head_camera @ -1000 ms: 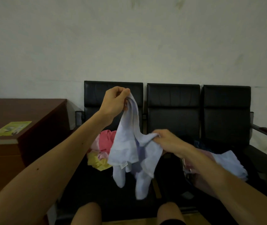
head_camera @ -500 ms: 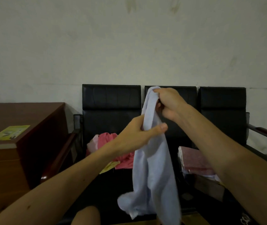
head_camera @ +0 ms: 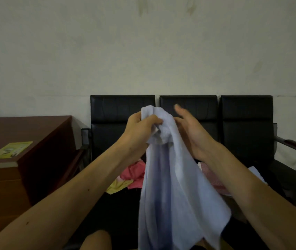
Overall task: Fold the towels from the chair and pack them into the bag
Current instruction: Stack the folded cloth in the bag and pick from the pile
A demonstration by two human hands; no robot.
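left hand (head_camera: pixel 143 128): grips towel (head_camera: pixel 170 186) top, bunched
right hand (head_camera: pixel 191 131): fingers straight, holding nothing, right of towel
towel: hangs mid-air, in front of chair (head_camera: pixel 244 112)
risk: I reckon the single bunched grip slips and the fold goes crooked

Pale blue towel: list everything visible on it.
The pale blue towel looks like soft terry cloth. It is unfolded and hangs in mid-air in loose vertical folds, reaching the frame's bottom edge. The left hand grips its bunched top. The open right hand is close beside it; contact is unclear.
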